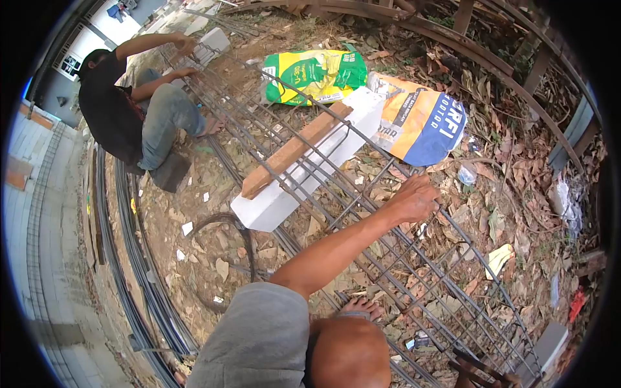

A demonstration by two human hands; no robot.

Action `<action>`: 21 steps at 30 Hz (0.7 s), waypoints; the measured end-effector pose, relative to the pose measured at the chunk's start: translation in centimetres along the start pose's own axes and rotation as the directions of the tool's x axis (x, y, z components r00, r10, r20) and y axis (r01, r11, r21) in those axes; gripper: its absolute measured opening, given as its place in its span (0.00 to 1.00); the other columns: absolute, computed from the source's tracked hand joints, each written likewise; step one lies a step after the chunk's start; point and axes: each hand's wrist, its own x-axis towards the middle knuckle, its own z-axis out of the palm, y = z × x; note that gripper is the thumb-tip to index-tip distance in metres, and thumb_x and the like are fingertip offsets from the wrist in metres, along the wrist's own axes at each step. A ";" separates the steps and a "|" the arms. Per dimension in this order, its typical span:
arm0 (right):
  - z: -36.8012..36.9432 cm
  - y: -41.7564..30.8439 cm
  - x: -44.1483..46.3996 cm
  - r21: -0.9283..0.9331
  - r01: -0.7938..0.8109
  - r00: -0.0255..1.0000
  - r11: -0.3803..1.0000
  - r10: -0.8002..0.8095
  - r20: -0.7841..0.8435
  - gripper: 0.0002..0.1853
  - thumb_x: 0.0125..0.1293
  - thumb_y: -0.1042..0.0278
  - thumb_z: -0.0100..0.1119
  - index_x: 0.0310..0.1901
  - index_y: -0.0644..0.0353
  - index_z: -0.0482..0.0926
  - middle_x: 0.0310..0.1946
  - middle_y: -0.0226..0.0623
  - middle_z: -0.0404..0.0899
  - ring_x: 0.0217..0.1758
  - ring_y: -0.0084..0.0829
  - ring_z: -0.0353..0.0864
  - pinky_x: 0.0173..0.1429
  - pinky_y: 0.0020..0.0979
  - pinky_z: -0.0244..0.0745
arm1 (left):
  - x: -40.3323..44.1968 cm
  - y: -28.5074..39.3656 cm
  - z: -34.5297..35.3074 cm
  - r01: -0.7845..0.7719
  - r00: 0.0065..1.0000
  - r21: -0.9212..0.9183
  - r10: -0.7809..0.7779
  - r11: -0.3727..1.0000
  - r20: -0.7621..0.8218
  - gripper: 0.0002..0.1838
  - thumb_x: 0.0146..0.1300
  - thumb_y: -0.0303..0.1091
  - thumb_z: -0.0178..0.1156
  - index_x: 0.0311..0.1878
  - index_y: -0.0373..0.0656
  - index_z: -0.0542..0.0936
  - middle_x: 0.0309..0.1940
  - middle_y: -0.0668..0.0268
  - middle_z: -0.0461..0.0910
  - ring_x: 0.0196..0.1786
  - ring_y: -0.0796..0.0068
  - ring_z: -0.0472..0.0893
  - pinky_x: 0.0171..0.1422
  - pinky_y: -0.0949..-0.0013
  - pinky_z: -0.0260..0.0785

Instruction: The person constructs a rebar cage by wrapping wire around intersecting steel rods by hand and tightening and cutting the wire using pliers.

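Note:
A long cage of steel rebar (381, 240) runs diagonally past my knees, with thin cross ties along its bars. My left hand (415, 197) is closed around a far-side bar, beside a cross tie. At the bottom right edge, my right hand (471, 375) is in shadow and partly cut off. It appears closed on a dark, long-handled tool (482, 366), whose kind I cannot make out. A white block (265, 210) lies under the cage, and a brown wooden piece (297, 149) rests on that block among the bars.
Another person (116, 110) crouches at the far left end with both hands at the bars. Beyond the cage lie a green and yellow sack (315, 76) and an orange and blue sack (420, 123). Loose rebar (139, 271) stretches along the left; a grey block (546, 349) supports the near end.

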 end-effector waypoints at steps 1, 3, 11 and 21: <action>-1.4 -0.1 2.4 0.209 0.186 0.978 0.960 -0.201 0.052 0.25 0.72 0.49 0.66 0.50 0.70 0.80 0.50 0.49 0.84 0.51 0.40 0.82 0.50 0.42 0.80 | 0.0 -0.1 -0.2 0.013 1.000 0.020 -0.013 1.000 -0.003 0.08 0.60 0.35 0.67 0.41 0.44 0.87 0.39 0.57 0.82 0.53 0.57 0.76 0.63 0.54 0.63; 3.4 -5.1 5.3 0.292 0.269 0.963 0.918 -0.248 -0.108 0.37 0.74 0.43 0.60 0.68 0.70 0.64 0.63 0.63 0.73 0.61 0.56 0.80 0.62 0.55 0.86 | 0.0 0.3 -0.3 0.020 1.000 0.034 -0.020 0.999 -0.005 0.08 0.60 0.35 0.68 0.41 0.45 0.87 0.39 0.57 0.83 0.53 0.57 0.76 0.63 0.54 0.64; 18.6 -4.4 4.7 0.607 -0.684 0.729 0.404 0.353 0.586 0.14 0.80 0.55 0.57 0.46 0.57 0.72 0.23 0.33 0.74 0.23 0.28 0.75 0.31 0.31 0.73 | 0.2 0.0 -0.4 0.012 0.998 0.054 -0.016 0.998 0.067 0.11 0.63 0.39 0.65 0.44 0.43 0.86 0.41 0.54 0.80 0.56 0.53 0.75 0.66 0.51 0.63; 15.8 -6.1 11.9 -0.004 -0.248 0.723 0.969 0.188 0.665 0.24 0.77 0.53 0.57 0.63 0.64 0.79 0.26 0.31 0.80 0.29 0.27 0.81 0.33 0.36 0.74 | -0.3 -1.0 0.5 -0.059 0.998 0.025 0.060 0.998 -0.007 0.13 0.64 0.40 0.68 0.47 0.43 0.86 0.40 0.58 0.81 0.54 0.56 0.77 0.66 0.54 0.64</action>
